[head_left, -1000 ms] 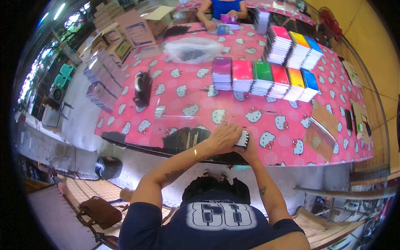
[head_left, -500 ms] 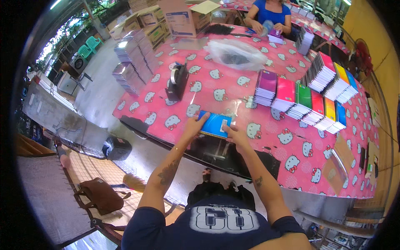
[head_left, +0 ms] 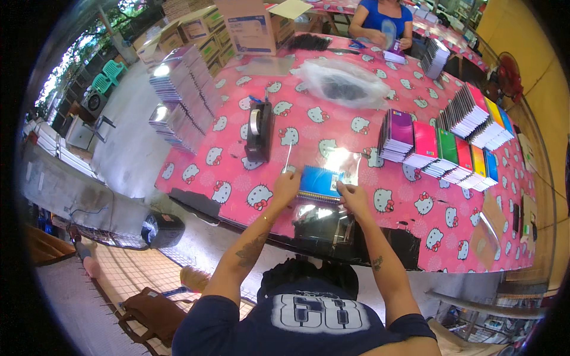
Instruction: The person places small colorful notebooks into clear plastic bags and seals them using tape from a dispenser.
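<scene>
A blue spiral notebook (head_left: pixel 319 181) with a small white sticker lies near the table's front edge, its coil toward me. Around it spreads a clear plastic sheet (head_left: pixel 351 161), shiny with glare; whether the notebook is on or inside it I cannot tell. My left hand (head_left: pixel 287 187) is closed at the notebook's left side, pinching what looks like the sheet's raised edge. At the notebook's right edge, beside the sticker, my right hand (head_left: pixel 354 199) has its thumb and fingers closed on the corner. Farther left stands a black tape dispenser (head_left: pixel 259 132).
Several stacks of colored notebooks (head_left: pixel 436 148) stand to the right. A bundle of clear plastic (head_left: pixel 344 83) lies beyond. Tall wrapped stacks (head_left: pixel 178 98) and cardboard boxes (head_left: pixel 252 26) are at the left and back. Across the table, a person in blue (head_left: pixel 386 24) handles a purple notebook.
The notebook now rests lower among the clear plastic sheet. My left hand has moved off its cover to the sheet's left edge; my right hand stays at its right corner. The view has shifted slightly.
</scene>
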`<action>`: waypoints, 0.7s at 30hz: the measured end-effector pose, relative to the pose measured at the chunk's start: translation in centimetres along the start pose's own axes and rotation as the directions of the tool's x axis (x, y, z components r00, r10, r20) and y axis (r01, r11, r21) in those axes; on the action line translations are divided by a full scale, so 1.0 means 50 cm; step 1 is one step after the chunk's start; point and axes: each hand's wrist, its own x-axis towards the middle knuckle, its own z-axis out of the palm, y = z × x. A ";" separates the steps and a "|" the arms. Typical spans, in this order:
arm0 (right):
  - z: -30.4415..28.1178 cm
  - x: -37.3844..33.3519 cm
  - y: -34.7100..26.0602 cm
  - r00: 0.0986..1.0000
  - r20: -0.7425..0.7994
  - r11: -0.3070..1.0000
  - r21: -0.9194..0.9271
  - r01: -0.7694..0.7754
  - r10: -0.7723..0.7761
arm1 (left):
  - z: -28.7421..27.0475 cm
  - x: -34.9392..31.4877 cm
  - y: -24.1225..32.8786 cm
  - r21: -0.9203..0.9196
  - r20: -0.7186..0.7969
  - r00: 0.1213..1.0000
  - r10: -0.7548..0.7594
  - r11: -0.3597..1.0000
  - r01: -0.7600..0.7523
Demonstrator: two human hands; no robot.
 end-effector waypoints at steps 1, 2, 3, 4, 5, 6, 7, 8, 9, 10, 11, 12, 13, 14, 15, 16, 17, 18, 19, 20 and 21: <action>0.004 -0.002 -0.001 1.000 -0.003 1.000 -0.001 -0.007 0.007 | -0.002 0.003 -0.013 -0.002 0.007 1.000 -0.002 1.000 0.002; 0.006 -0.001 0.002 1.000 0.008 0.997 0.069 -0.025 0.024 | -0.002 0.007 -0.021 -0.134 0.030 0.999 -0.031 0.990 0.034; 0.006 -0.001 0.006 0.999 0.022 0.989 0.139 -0.043 0.040 | -0.006 0.008 -0.031 -0.262 0.054 0.997 -0.059 0.962 0.071; -0.006 -0.007 0.011 0.985 0.104 0.929 0.330 -0.167 0.140 | -0.017 -0.006 -0.051 -0.262 0.061 0.996 -0.060 0.962 0.074; -0.030 -0.024 0.052 0.984 0.061 0.922 0.343 -0.176 0.166 | -0.035 -0.034 -0.012 -0.298 0.035 0.999 0.029 0.954 -0.018; -0.032 -0.050 0.095 0.984 -0.038 0.975 0.130 0.178 -0.175 | -0.067 -0.060 0.006 -0.328 -0.026 0.994 0.108 0.938 -0.111; -0.031 -0.065 0.115 0.856 -0.041 0.854 -0.117 0.507 -0.515 | -0.095 -0.087 -0.027 -0.323 0.148 0.950 0.275 0.921 -0.217; -0.025 -0.095 0.102 0.786 0.251 0.752 -0.237 0.616 -0.565 | -0.122 -0.117 -0.074 -0.333 0.313 0.856 0.411 0.892 -0.307; -0.014 -0.137 0.078 0.671 0.526 0.624 -0.300 0.721 -0.522 | -0.143 -0.137 -0.105 -0.331 0.319 0.859 0.401 0.896 -0.295; -0.012 -0.149 0.076 0.691 0.521 0.602 -0.364 0.710 -0.501 | -0.155 -0.151 -0.120 -0.146 0.381 0.712 0.590 0.799 -0.583; -0.010 -0.147 0.075 0.696 0.513 0.601 -0.370 0.708 -0.503 | -0.160 -0.151 -0.127 0.023 0.470 0.514 0.717 0.573 -0.819; -0.008 -0.143 0.075 0.727 0.464 0.616 -0.395 0.682 -0.507 | -0.153 -0.145 -0.131 0.019 0.472 0.506 0.722 0.565 -0.825; -0.006 -0.142 0.075 0.754 0.414 0.630 -0.417 0.655 -0.510 | -0.141 -0.137 -0.133 -0.054 0.420 0.515 0.747 0.588 -0.807; -0.010 -0.144 0.070 0.758 0.438 0.603 -0.461 0.651 -0.484 | -0.137 -0.129 -0.116 -0.130 0.367 0.526 0.768 0.602 -0.788; -0.009 -0.144 0.065 0.761 0.429 0.602 -0.466 0.648 -0.486 | -0.140 -0.127 -0.103 -0.134 0.368 0.517 0.773 0.595 -0.793; -0.005 -0.143 0.060 0.767 0.408 0.608 -0.467 0.642 -0.496 | -0.148 -0.127 -0.093 -0.112 0.479 0.574 0.664 0.695 -0.711; -0.004 -0.146 0.057 0.774 0.386 0.616 -0.468 0.633 -0.502 | -0.159 -0.127 -0.073 -0.074 0.583 0.610 0.537 0.783 -0.618; -0.003 -0.154 0.034 0.773 0.391 0.617 -0.465 0.635 -0.500 | -0.167 -0.126 -0.073 -0.073 0.583 0.613 0.533 0.786 -0.614; -0.007 -0.162 0.008 0.789 0.436 0.620 -0.492 0.611 -0.432 | -0.174 -0.124 -0.071 -0.105 0.585 0.573 0.574 0.754 -0.648; -0.009 -0.170 -0.008 0.805 0.472 0.621 -0.522 0.584 -0.360 | -0.178 -0.122 -0.071 -0.141 0.589 0.525 0.615 0.717 -0.682; -0.010 -0.170 -0.005 0.806 0.471 0.623 -0.522 0.582 -0.358 | -0.179 -0.126 -0.071 -0.142 0.590 0.525 0.614 0.718 -0.681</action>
